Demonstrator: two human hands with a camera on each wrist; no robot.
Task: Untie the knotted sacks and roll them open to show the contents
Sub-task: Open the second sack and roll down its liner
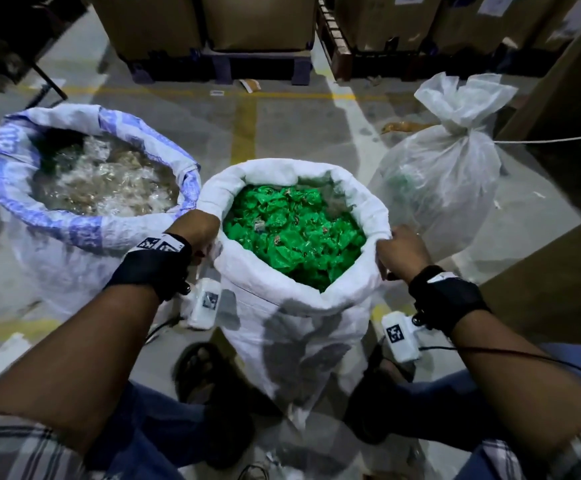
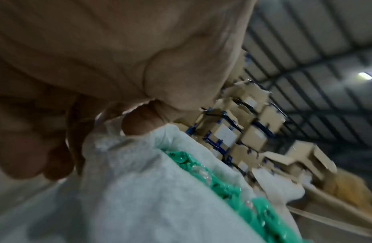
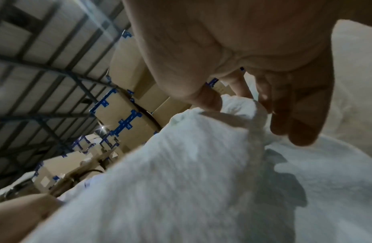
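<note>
Sack (image 1: 292,306) stands on concrete floor (image 1: 282,126).

The rolled rim (image 1: 368,216) hides both hands' fingers.

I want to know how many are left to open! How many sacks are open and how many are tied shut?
Open sacks: 2, the sack of green packets, both hands on its rolled rim, and the blue-printed sack of clear wrappers.
Knotted sacks: 1, the tied clear-white sack at the back right.
Total: 3 sacks.
</note>
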